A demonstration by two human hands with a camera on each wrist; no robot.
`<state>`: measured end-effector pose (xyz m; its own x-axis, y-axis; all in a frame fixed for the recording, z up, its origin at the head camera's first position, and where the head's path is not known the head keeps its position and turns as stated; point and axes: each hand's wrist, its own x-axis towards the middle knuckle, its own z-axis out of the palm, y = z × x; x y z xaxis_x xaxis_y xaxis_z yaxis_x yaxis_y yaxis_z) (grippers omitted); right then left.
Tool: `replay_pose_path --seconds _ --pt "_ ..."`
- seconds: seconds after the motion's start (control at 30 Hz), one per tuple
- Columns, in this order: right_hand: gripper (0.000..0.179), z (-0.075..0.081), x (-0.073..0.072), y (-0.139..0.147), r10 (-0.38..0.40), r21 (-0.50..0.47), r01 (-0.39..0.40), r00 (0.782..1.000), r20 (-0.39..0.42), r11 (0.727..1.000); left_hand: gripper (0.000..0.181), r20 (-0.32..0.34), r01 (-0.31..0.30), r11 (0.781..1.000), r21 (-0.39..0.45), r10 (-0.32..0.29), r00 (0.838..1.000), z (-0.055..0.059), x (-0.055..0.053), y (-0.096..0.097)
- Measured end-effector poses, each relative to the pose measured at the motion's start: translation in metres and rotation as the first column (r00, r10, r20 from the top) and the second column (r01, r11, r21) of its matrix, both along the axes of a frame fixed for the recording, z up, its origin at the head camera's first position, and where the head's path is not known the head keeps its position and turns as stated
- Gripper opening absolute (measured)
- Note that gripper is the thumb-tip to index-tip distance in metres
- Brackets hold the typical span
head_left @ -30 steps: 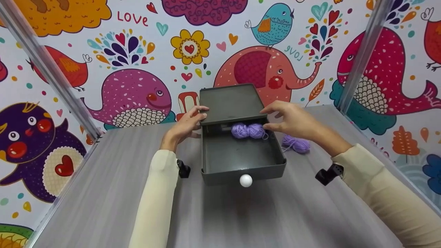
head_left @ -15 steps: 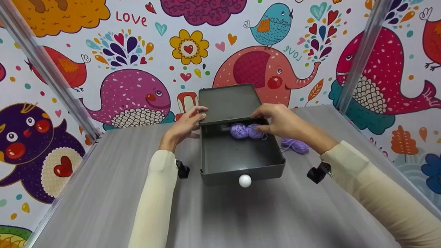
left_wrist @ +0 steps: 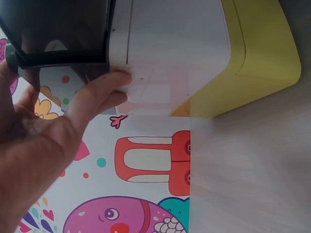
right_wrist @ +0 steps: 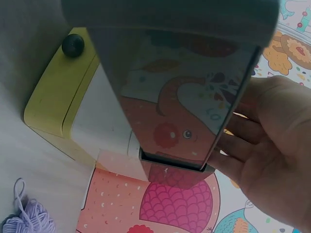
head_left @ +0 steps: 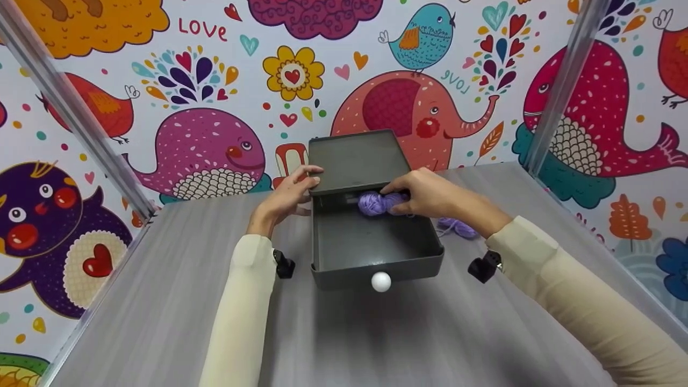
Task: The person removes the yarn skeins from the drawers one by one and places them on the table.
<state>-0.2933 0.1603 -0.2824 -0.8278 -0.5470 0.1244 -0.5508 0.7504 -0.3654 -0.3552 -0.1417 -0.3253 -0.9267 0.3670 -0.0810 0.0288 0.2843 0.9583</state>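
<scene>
A small cabinet with a dark grey top [head_left: 355,161] stands near the back wall, its upper drawer [head_left: 371,247] pulled out toward the person. Inside that drawer, at the back, lies a lilac yarn skein [head_left: 371,204] with two rounded lobes. My right hand [head_left: 432,196] reaches over the drawer's right wall and pinches the skein's right lobe between thumb and index finger, hiding part of it. At the cabinet's left edge my left hand [head_left: 287,196] grips, fingertips over the top; the left wrist view shows fingers [left_wrist: 116,80] against the white side.
Another lilac yarn skein [head_left: 458,228] lies on the table right of the drawer. A white round knob [head_left: 381,281] sticks out from the drawer front. Below is a yellow lower drawer [right_wrist: 53,97] with a dark-looking knob [right_wrist: 73,45]. Patterned walls enclose the grey table [head_left: 188,295].
My right hand has moved left and further over the drawer, from the skein's right edge onto its right lobe. The left hand keeps its hold on the cabinet.
</scene>
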Motion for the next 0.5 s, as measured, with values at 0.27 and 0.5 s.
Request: replay_pose_path --seconds 0.27,0.5 --pt "0.055 0.002 -0.001 -0.008 0.036 0.115 -0.043 0.998 0.061 0.992 0.044 -0.002 -0.006 1.000 -0.014 0.006 1.000 -0.002 -0.001 -0.002" --pt "0.060 0.001 -0.003 -0.014 0.026 0.151 -0.040 0.995 0.093 0.988 0.045 -0.007 0.003 1.000 0.009 -0.003 1.000 -0.001 0.001 -0.001"
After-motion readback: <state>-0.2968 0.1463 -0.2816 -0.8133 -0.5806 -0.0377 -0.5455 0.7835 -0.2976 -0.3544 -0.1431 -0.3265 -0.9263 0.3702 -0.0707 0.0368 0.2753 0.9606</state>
